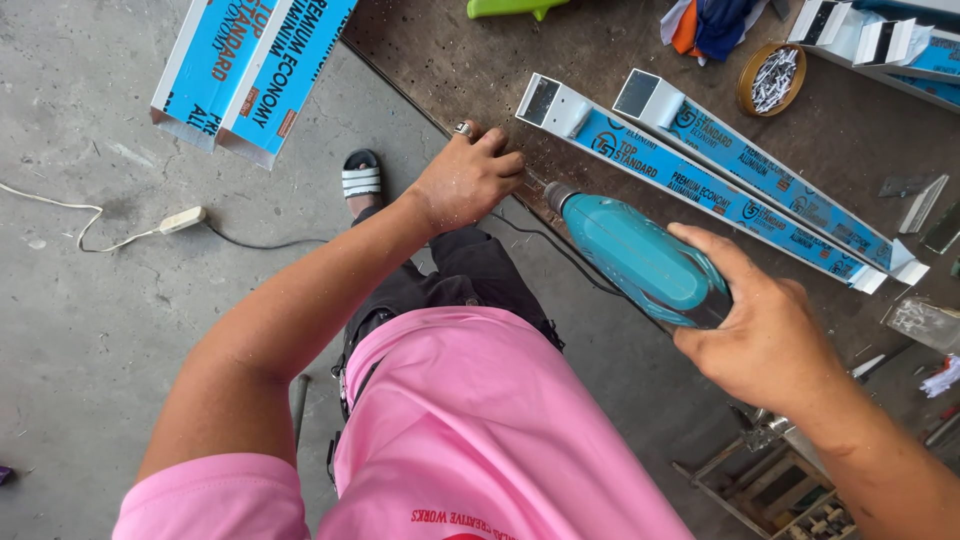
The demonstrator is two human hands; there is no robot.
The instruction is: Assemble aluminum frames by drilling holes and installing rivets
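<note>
Right hand [765, 340] closed around the body of the teal plastic electric drill [645, 262], chuck aimed toward the workbench edge. Left hand [468, 180] curled into a loose fist at the edge of the dark scratched metal workbench [600, 60], just beside the chuck; whether anything is pinched in those fingers cannot be told.

Recommended handling: keep drill axis level and square to the work, apply steady pressure, hold left fingers clear of the bit line, keep the black cord [560, 250] away from the chuck.

Count on the bench near the drill: two white rectangular aluminium tubes wrapped in blue printed film [700, 185], lying parallel. One round tin of small screws [772, 78]. Two more film-wrapped profiles [250, 70] leaning at upper left.
</note>
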